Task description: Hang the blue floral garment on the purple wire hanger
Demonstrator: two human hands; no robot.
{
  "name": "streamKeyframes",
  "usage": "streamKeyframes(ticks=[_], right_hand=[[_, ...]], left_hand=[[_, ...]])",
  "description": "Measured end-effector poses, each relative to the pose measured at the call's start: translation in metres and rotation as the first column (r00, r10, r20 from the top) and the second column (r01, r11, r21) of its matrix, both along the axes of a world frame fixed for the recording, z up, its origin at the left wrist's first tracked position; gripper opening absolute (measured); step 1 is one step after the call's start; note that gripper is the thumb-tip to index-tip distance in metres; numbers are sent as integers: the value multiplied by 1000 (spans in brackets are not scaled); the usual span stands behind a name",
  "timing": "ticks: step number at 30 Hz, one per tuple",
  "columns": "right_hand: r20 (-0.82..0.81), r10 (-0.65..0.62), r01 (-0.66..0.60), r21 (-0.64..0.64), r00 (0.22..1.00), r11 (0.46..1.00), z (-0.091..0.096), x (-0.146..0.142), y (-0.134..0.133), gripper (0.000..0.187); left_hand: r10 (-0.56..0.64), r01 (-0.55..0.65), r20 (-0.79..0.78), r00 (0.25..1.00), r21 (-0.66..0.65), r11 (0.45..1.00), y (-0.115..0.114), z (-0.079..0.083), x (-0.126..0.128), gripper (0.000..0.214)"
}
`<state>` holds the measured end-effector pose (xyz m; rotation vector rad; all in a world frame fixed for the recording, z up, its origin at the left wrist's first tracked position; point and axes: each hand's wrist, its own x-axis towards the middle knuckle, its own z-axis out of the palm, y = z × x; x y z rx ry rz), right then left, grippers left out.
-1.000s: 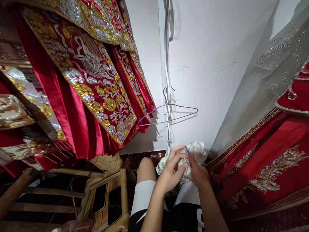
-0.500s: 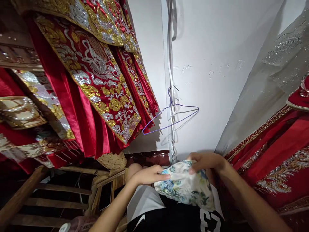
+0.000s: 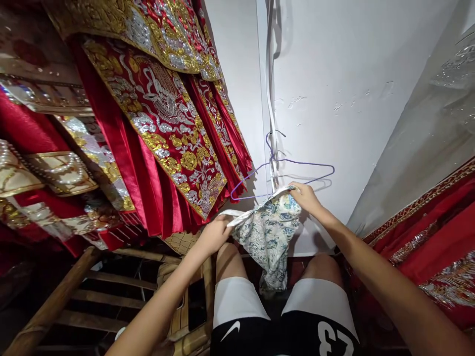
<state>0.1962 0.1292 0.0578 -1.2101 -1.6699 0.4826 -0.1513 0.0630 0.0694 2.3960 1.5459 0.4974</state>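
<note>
Between my two hands a floral garment (image 3: 269, 232), white with blue and green print, hangs down loosely over my knees. My left hand (image 3: 215, 234) is closed on a white band at its left end. At its upper right corner, my right hand (image 3: 303, 195) pinches the edge near a small blue-and-yellow patch. Just behind the cloth, a purple wire hanger (image 3: 302, 162) hangs by its hook against a white strip on the wall. The garment's top edge overlaps the hanger's lower bar. What kind of garment it is cannot be made out.
Red robes with gold and silver embroidery (image 3: 163, 113) hang at left. Red beaded cloth (image 3: 438, 232) is at right, by a sheer glittery fabric (image 3: 456, 69). A bamboo chair (image 3: 107, 291) stands lower left, near a dark phone-like object (image 3: 196, 304). A white wall (image 3: 345, 59) rises ahead.
The bunched garment has been lifted from my lap, spread and held up toward the hanger. My hands have moved forward and apart. The view has shifted slightly left.
</note>
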Motion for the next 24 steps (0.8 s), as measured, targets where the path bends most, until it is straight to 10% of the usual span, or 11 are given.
streamKeyframes(ticks=[6, 14, 20, 24], right_hand=[[-76, -33, 30, -40, 997, 999, 20, 40, -48, 12], [-169, 99, -118, -108, 981, 987, 20, 9, -74, 24], [-247, -271, 298, 79, 930, 951, 35, 53, -68, 86], [-165, -338, 343, 4, 927, 939, 54, 89, -51, 59]], left_hand=[[-178, 134, 221, 959, 200, 971, 14, 26, 25, 30], [-200, 43, 467, 861, 325, 945, 56, 52, 79, 24], [-201, 237, 711, 674, 50, 970, 78, 65, 62, 30], [-4, 309, 802, 598, -227, 924, 83, 78, 50, 31]])
